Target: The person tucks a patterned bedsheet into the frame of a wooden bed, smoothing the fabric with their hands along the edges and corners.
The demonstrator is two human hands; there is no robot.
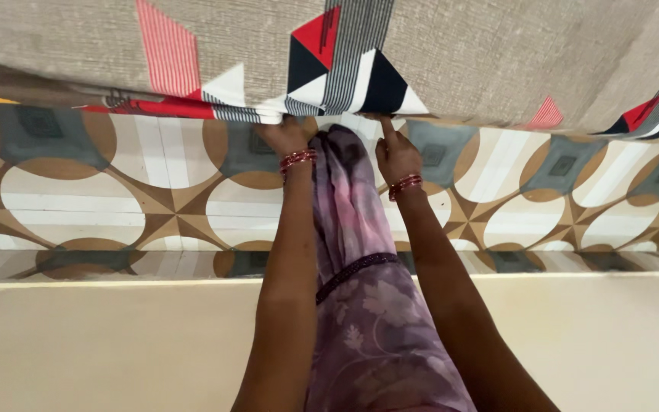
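Below, your left hand [284, 137] grips the lower edge of the patterned grey bedsheet [329, 69], fingers closed on the cloth, while your right hand [397, 156] presses one extended finger beneath it, above the tiled floor [78, 206].

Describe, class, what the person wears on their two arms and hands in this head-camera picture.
Both forearms are bare, with no sleeves in view. The left hand has a stack of thin red bangles at its wrist. The right hand has similar red bangles at its wrist. No rings or gloves can be made out. A length of pale purple floral cloth, crossed by a dark beaded band, hangs between the arms.
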